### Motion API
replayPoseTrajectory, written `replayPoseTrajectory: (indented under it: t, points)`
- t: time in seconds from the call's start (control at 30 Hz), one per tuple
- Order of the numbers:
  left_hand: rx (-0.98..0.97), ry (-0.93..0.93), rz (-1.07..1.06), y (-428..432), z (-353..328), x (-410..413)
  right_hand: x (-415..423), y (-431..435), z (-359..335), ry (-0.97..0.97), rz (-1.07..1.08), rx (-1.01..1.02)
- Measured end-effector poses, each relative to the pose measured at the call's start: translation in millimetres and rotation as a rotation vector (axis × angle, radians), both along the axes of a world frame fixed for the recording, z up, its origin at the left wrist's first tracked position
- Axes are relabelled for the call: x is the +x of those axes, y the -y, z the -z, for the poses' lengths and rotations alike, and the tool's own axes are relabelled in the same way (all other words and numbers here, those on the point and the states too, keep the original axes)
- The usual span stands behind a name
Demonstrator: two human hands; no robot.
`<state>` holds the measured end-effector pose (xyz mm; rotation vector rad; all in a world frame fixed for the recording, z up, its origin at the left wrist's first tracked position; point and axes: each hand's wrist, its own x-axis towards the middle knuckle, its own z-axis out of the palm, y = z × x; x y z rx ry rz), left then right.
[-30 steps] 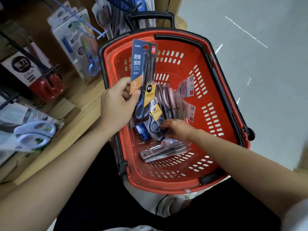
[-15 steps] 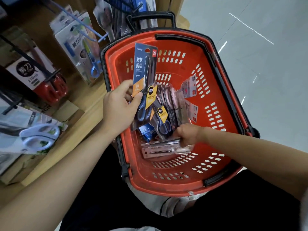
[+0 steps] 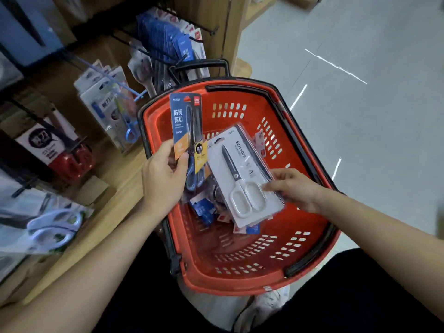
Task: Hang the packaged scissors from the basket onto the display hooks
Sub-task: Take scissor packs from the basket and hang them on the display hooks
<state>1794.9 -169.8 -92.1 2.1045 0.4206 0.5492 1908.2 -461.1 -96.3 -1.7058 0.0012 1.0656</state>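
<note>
Scissors in packs hang on the wooden display [image 3: 120,169] that fills the left side, threaded on black and blue hooks [image 3: 115,80]: a blue row [image 3: 168,39] at the top, a red-handled pair [image 3: 69,159] lower down, a white-handled pair [image 3: 52,227] lowest and nearest; pale floor [image 3: 360,116] takes up the right side; between the two, close in front of the person, stands a red basket [image 3: 240,280] with a black rim and a black handle at its far end, just beside the display; above the basket's middle a white pack [image 3: 242,174] marked "Scissors" is held flat and tilted, its blades pointing up and left, its white handles toward the person; left of it a narrower blue pack [image 3: 186,126] stands upright over the basket's left wall, hang-hole uppermost; the left hand [image 3: 163,181] grips the blue pack at its lower end, thumb across the front, fingers behind; the right hand [image 3: 298,188] holds the white pack by its lower right edge, fingertips laid on the front beside the handles, thumb hidden beneath; under both, a heap of loose packs [image 3: 204,210] lies on the basket's floor, overlapping, too jumbled to count.
</note>
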Motion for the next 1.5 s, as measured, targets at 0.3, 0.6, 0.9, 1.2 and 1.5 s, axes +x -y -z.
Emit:
replayPoseTrajectory:
  t: [0.3, 0.6, 0.9, 1.2, 1.5]
  points:
    - [-0.112, -0.209, 0.052, 30.2, -16.0, 12.8, -36.9, -18.7, -23.3, 0.012, 0.311, 0.266]
    - [-0.546, -0.352, 0.071, 32.8, -12.1, 7.2, -59.7, -37.7, -30.6, 0.095, 0.410, 0.345]
    - [-0.561, -0.171, -0.111, 5.0, -41.2, 17.9, -58.2, -32.0, -27.7, 0.022, 0.592, 0.393]
    - [-0.402, -0.178, -0.106, 13.9, -33.0, 22.6, -55.6, -36.6, -35.6, 0.079, 0.603, 0.296]
    - [-0.464, -0.100, -0.160, 25.5, -24.6, 17.7, -36.6, -24.9, -40.7, -0.032, 0.592, 0.319]
